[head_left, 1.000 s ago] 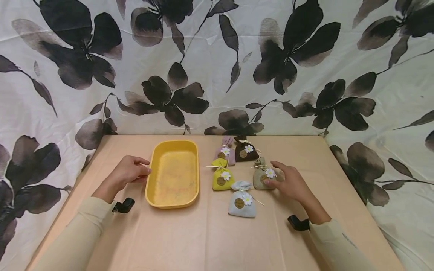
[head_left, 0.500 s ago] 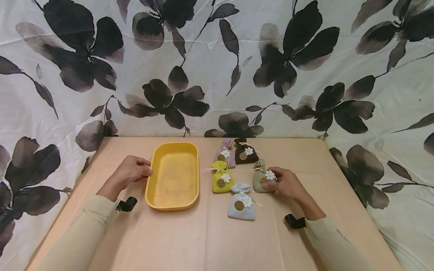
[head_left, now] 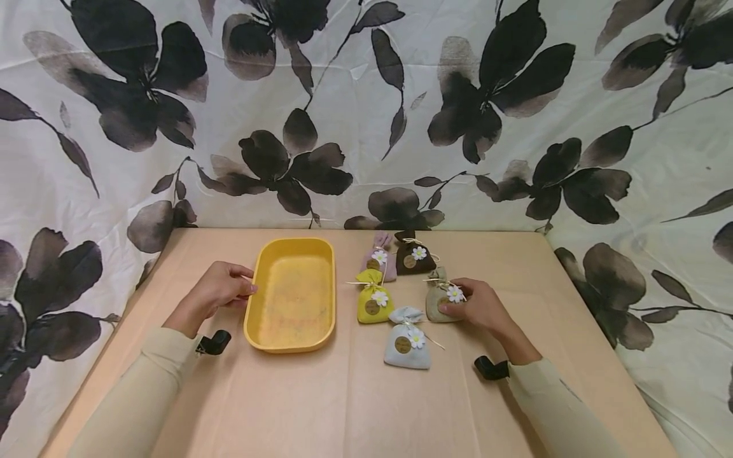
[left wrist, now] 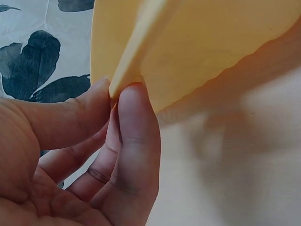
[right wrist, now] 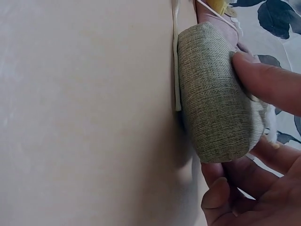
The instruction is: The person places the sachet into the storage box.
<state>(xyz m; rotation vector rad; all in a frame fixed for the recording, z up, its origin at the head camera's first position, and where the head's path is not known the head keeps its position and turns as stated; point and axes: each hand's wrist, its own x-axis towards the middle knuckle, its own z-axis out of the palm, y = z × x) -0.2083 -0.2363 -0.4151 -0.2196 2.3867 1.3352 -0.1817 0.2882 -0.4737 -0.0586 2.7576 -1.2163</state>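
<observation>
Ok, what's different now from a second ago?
The right hand has moved inward, its thumb and fingers now gripping the olive-grey drawstring pouch. The left hand stays on the left rim of the yellow tray. The tray, lilac pouch, dark brown pouch, yellow pouch and pale blue pouch have not moved.

Your left hand is pinching the left rim of a yellow tray between thumb and finger; the tray, a shallow rounded rectangle, is sitting on the table, its hollow facing up and its long sides running away from you; your right hand is gripping a greyish-green cloth pouch to the right of the yellow pouch; its gathered neck is pointing away from you, and its front is showing a white daisy.
</observation>
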